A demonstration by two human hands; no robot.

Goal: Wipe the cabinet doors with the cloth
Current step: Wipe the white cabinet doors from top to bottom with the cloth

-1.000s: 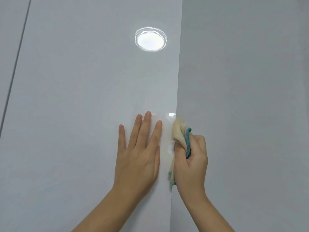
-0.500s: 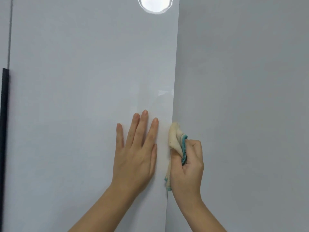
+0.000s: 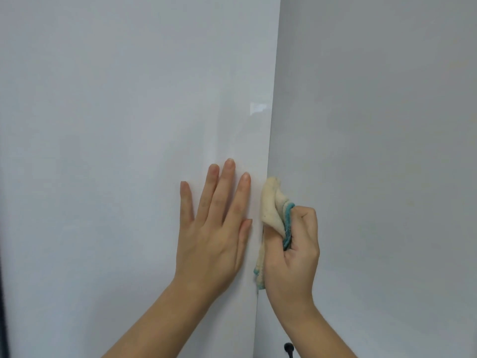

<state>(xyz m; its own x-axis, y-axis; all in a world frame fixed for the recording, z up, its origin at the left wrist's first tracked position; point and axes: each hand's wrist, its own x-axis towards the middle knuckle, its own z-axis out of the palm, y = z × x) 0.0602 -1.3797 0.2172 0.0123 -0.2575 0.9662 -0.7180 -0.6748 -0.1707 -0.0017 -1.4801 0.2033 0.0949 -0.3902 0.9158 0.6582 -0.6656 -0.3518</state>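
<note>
Two hands meet at the edge of the cabinet door [image 3: 129, 125]: the left hand [image 3: 214, 236] lies flat beside it, fingers straight, while the right hand [image 3: 294, 254], fingers curled, presses the bunched cloth [image 3: 271, 205] (cream, teal-trimmed) against it, so wiping is probably midway, with the edge above seemingly pending.

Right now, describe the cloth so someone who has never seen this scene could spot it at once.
Find the glossy white cabinet door filling the left of the view and follow its right-hand vertical edge down. Against that edge, the right hand grips the cloth, bunched, beside the flat left hand. It is the only soft thing there: cream with a teal border.
</note>
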